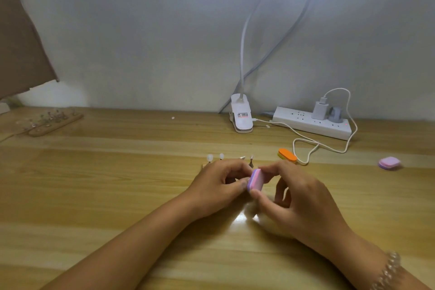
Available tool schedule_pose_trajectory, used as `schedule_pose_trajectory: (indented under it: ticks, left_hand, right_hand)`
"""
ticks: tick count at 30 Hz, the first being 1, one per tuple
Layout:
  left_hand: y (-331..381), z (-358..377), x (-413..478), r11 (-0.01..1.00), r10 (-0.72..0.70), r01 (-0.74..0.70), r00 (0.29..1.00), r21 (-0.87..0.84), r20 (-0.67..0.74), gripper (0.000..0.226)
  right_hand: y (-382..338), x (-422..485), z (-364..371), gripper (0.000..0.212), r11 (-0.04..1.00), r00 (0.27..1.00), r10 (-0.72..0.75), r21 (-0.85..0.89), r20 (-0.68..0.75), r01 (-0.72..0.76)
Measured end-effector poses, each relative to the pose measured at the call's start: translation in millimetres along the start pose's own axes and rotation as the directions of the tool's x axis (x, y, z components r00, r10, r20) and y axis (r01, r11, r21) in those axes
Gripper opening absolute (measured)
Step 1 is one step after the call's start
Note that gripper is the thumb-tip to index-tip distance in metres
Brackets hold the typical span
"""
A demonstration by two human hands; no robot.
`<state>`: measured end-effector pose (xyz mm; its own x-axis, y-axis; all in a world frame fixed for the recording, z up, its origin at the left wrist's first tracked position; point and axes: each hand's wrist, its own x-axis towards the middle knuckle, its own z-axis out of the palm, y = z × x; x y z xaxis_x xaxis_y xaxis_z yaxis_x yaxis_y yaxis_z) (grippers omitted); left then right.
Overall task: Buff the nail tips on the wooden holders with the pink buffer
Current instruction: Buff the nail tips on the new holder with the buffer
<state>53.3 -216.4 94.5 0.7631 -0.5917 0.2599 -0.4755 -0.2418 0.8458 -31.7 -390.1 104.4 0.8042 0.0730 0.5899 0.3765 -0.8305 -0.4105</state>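
Observation:
My right hand (292, 198) pinches the pink and purple buffer (255, 180) between thumb and fingertips at the middle of the wooden table. My left hand (221, 183) has its fingers curled, and its fingertips meet the buffer's left face; whatever it holds is hidden. Just behind my left hand, several clear nail tips (215, 157) stand upright on small posts; their holder is hidden by the hand. A second wooden holder (55, 122) with several posts lies at the far left of the table.
An orange and yellow buffer (287, 155) lies just behind my right hand. Another pink buffer (389, 163) rests at the right. A lamp clamp (241, 116), a white power strip (313, 122) and a looping white cable (306, 146) sit at the back.

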Motion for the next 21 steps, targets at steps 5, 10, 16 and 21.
schedule_pose_trajectory:
  ticks: [5, 10, 16, 21]
  left_hand:
    - [3, 0, -1, 1.0, -0.013, 0.013, 1.0, -0.016, 0.001, 0.011]
    - [4, -1, -2, 1.0, -0.005, 0.006, 1.0, -0.02, 0.008, 0.018]
    - [3, 0, -2, 1.0, 0.014, -0.014, 1.0, 0.01, 0.015, 0.019]
    - [3, -1, -2, 1.0, 0.007, -0.006, 1.0, -0.01, 0.016, 0.019]
  right_hand:
    - [9, 2, -2, 0.026, 0.994, 0.993, 0.101, 0.037, -0.057, -0.099]
    - [2, 0, 0, 0.03, 1.0, 0.999, 0.019, -0.005, -0.03, -0.019]
    - [7, 2, -2, 0.029, 0.996, 0.993, 0.092, 0.0, -0.069, -0.092]
    - [8, 1, -2, 0.03, 0.994, 0.993, 0.111, 0.008, -0.04, -0.11]
